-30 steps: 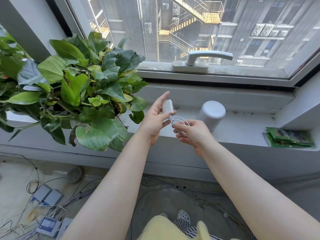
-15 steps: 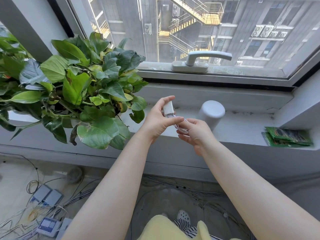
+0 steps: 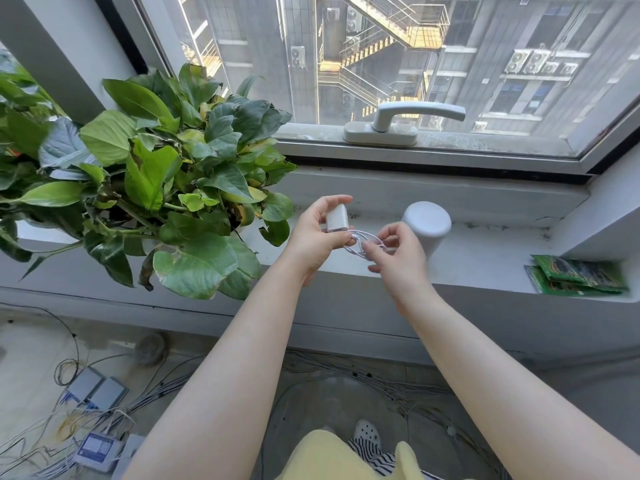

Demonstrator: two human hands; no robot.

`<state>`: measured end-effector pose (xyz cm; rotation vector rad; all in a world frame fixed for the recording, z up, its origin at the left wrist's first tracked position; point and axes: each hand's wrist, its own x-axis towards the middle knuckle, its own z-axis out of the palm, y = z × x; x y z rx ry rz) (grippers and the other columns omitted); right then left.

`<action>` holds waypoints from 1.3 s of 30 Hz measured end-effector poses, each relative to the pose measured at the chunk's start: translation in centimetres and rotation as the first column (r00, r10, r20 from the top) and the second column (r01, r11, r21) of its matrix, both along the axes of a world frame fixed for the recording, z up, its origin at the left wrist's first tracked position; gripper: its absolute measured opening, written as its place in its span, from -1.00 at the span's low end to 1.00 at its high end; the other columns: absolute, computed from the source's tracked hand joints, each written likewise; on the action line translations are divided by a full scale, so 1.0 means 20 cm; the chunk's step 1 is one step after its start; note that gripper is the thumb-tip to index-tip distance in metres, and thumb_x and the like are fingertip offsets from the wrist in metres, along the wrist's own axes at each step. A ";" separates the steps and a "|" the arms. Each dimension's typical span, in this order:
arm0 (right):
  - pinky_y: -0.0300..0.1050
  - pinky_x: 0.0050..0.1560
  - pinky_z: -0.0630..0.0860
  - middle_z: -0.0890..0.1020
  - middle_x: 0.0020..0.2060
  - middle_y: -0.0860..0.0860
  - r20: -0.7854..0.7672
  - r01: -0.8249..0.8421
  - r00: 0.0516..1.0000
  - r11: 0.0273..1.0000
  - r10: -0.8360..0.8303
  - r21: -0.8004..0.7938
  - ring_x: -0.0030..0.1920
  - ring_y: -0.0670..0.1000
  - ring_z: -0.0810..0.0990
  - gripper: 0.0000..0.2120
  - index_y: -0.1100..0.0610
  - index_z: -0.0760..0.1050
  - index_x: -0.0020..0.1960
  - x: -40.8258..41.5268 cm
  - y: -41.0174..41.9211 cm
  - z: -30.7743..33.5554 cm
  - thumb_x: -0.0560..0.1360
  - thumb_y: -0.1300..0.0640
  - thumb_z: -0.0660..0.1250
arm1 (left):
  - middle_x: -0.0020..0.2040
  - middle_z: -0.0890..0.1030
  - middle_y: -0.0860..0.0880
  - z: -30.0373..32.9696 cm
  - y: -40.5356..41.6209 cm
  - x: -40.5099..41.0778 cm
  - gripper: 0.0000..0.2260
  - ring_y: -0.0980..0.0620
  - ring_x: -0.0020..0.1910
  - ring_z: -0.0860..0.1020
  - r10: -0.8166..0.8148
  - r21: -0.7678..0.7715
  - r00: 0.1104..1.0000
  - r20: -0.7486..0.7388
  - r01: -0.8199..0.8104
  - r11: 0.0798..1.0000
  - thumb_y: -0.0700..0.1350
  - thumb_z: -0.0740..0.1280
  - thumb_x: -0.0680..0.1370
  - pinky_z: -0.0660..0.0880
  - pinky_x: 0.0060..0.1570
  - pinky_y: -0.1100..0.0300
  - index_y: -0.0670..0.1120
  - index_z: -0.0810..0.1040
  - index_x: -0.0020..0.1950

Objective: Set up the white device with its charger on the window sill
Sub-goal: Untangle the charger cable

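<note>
Leafy plant (image 3: 166, 188) is sitting at far left of window sill (image 3: 485, 268). Left hand (image 3: 317, 237) is pinching white charger block (image 3: 335, 220) btwn thumb & fingers, just above sill edge. Its coiled white cable (image 3: 363, 242) is hanging below; right hand (image 3: 398, 252) is pinching the loops. White device (image 3: 426, 226) is standing upright on sill just behind right hand. Green packets (image 3: 578, 278) are lying at far right.

A single head-worn wide-angle view is given, directed forward and down over the near window sill (image 3: 485, 268); the floor (image 3: 329, 396) below and buildings outside are also taken in.
</note>
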<state>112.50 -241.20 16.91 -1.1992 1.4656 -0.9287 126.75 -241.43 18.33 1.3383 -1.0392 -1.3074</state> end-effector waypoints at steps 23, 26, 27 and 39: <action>-0.18 -0.13 0.62 0.60 -0.17 0.12 0.375 -0.032 0.927 0.998 0.009 0.058 -0.13 0.04 0.55 -0.81 0.14 0.59 -0.19 -0.03 0.05 0.04 0.56 0.18 0.27 | 0.23 0.47 -0.27 0.02 0.01 0.02 -0.57 -0.14 0.07 0.58 -0.010 -0.001 1.000 -0.030 0.010 1.000 -0.41 0.31 0.47 0.61 -0.01 0.20 -0.02 0.51 0.25; -0.23 -0.21 0.59 0.62 -0.18 0.07 0.405 -0.028 0.914 0.997 -0.006 0.078 -0.16 0.02 0.56 -0.84 0.12 0.58 -0.17 -0.04 0.05 0.04 0.55 0.20 0.28 | 0.19 0.50 -0.24 0.02 0.01 0.01 -0.56 -0.11 0.08 0.58 -0.018 -0.013 0.998 -0.058 0.017 1.000 -0.42 0.34 0.46 0.59 -0.03 0.24 -0.04 0.51 0.26; -0.24 -0.23 0.58 0.63 -0.19 0.05 0.404 -0.030 0.915 0.997 -0.003 0.074 -0.18 -0.01 0.58 -0.86 0.12 0.57 -0.16 -0.04 0.05 0.04 0.54 0.21 0.28 | 0.15 0.51 -0.21 0.03 0.01 0.01 -0.55 -0.05 0.04 0.60 -0.020 -0.014 0.998 -0.066 0.019 1.000 -0.42 0.35 0.46 0.59 -0.02 0.24 -0.04 0.50 0.26; -0.28 -0.28 0.49 0.67 -0.32 -0.07 0.298 -0.167 0.945 0.982 0.134 0.088 -0.36 -0.14 0.58 -0.83 0.12 0.58 0.03 -0.06 0.04 0.04 0.44 0.20 0.43 | 0.06 0.50 -0.16 0.04 0.02 0.01 -0.57 0.00 0.03 0.55 -0.099 -0.013 0.961 -0.260 0.099 0.995 -0.36 0.31 0.51 0.58 0.05 0.23 -0.06 0.45 0.34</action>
